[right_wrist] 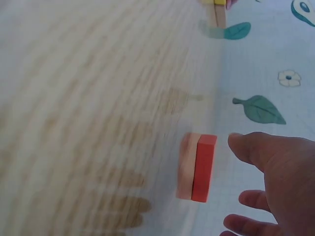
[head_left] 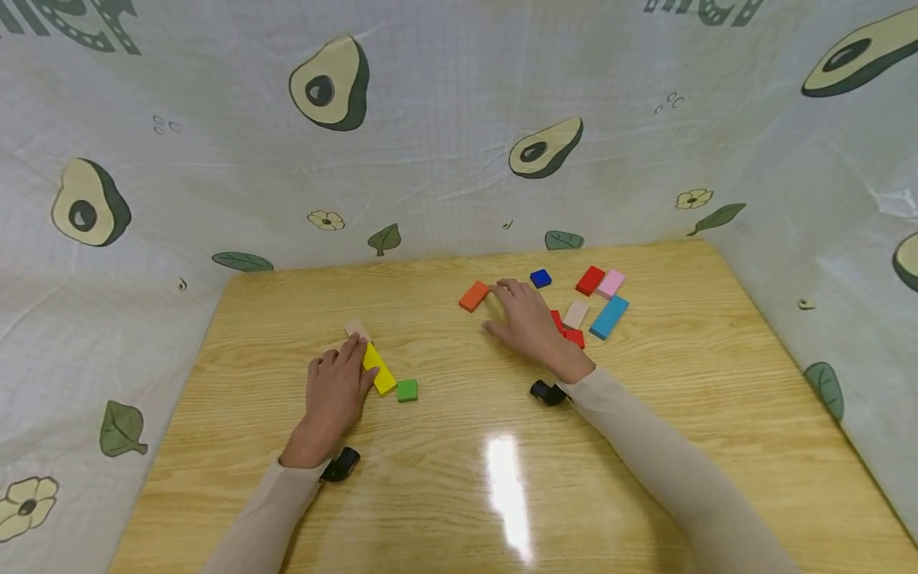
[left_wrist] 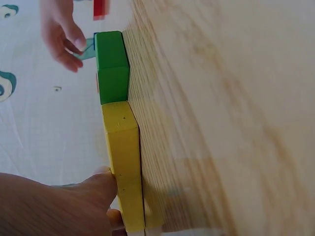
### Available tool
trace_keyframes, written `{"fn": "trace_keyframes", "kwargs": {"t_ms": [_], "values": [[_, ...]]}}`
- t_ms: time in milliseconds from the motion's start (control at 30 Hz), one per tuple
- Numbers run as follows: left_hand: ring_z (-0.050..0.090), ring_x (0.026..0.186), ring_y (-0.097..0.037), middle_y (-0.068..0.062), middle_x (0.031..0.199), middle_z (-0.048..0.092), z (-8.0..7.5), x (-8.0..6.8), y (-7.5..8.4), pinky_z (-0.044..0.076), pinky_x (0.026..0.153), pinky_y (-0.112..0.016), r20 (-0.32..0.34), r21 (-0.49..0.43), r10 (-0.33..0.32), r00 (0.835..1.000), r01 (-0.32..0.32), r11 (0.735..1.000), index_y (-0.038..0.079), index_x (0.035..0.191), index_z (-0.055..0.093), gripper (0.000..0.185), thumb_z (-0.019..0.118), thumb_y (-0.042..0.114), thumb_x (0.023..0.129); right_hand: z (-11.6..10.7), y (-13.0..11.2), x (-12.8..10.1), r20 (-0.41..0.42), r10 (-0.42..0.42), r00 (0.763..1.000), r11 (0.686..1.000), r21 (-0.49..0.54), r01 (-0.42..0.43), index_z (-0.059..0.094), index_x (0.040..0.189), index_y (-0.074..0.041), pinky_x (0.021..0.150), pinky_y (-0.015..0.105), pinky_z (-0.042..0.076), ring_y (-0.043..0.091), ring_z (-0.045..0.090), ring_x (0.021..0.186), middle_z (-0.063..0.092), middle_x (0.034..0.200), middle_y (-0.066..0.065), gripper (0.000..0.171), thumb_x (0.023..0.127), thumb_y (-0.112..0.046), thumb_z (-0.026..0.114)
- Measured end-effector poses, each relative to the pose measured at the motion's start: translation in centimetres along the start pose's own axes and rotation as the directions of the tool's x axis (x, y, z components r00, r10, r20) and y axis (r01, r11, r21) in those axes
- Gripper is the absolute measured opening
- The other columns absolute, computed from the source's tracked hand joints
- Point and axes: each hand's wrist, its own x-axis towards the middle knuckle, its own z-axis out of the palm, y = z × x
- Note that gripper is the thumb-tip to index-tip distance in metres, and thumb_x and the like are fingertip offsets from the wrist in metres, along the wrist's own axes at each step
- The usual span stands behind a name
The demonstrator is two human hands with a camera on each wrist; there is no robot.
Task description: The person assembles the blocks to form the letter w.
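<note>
- Wooden tabletop [head_left: 459, 446]: carries all the blocks; a printed avocado-pattern cloth [head_left: 445, 135] surrounds it.
- Left hand [head_left: 333, 399]: fingers rest on the long yellow wooden block [head_left: 378, 368], thumb against its side; no enclosing grasp is visible. A pale beige block [head_left: 356, 328] sits at its far end and a small green cube [head_left: 407, 390] just beside its near end.
- Right hand [head_left: 527, 319]: fingers released and spread, tips just beside the orange rectangular block [head_left: 473, 296], not gripping it.
- Step judged in hand: reaching for the orange block; next, fingers must close across it.
- Nearby: light blue bar [head_left: 609, 316], red block [head_left: 590, 280], pink block [head_left: 611, 284], blue cube [head_left: 541, 278]; none obstructs.
</note>
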Motion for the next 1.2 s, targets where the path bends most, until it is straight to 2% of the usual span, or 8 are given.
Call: {"fn": "trace_keyframes", "kwargs": {"t_ms": [333,533,1000,1200], "values": [[0.051,0.131,-0.048,-0.021,0.161,0.046,-0.1,-0.1,0.0,0.037,0.109,-0.066,0.008,0.006,-0.003,1.000,0.003,1.000,-0.003,0.155,0.050,0.055,0.060,0.027,0.109,0.4,-0.3,2.0,0.066,0.063,0.996,0.998,-0.027,-0.061,0.045,0.158,-0.002,0.118,0.059,0.037,0.044,0.047,0.140,0.049,0.154,0.024,0.079,0.097,-0.041,0.078],[0.051,0.130,-0.048,-0.021,0.160,0.047,-0.2,-0.1,0.1,0.038,0.110,-0.066,0.011,0.004,-0.008,1.000,0.008,1.000,-0.003,0.154,0.050,0.055,0.061,0.027,0.109,0.9,-0.7,2.9,0.102,0.076,0.992,0.996,-0.055,-0.071,0.046,0.158,-0.003,0.118,0.057,0.038,0.044,0.047,0.140,0.050,0.152,0.024,0.076,0.099,-0.041,0.075],[0.051,0.131,-0.048,-0.021,0.161,0.047,-0.1,0.0,0.0,0.038,0.110,-0.066,0.011,0.000,-0.014,1.000,0.014,1.000,-0.003,0.154,0.051,0.055,0.061,0.028,0.109,1.9,-1.4,3.7,0.074,0.088,0.993,0.992,-0.095,-0.081,0.056,0.148,-0.004,0.109,0.053,0.044,0.039,0.054,0.127,0.060,0.138,0.020,0.058,0.102,-0.035,0.072],[0.052,0.130,-0.048,-0.021,0.160,0.047,-0.1,0.1,0.0,0.039,0.109,-0.066,0.011,0.014,-0.012,1.000,0.012,1.000,-0.003,0.153,0.051,0.054,0.060,0.028,0.109,2.1,-1.5,4.0,0.085,0.115,0.990,0.988,-0.111,-0.105,0.057,0.148,-0.003,0.107,0.052,0.045,0.039,0.055,0.126,0.061,0.137,0.020,0.057,0.102,-0.033,0.071]]}}
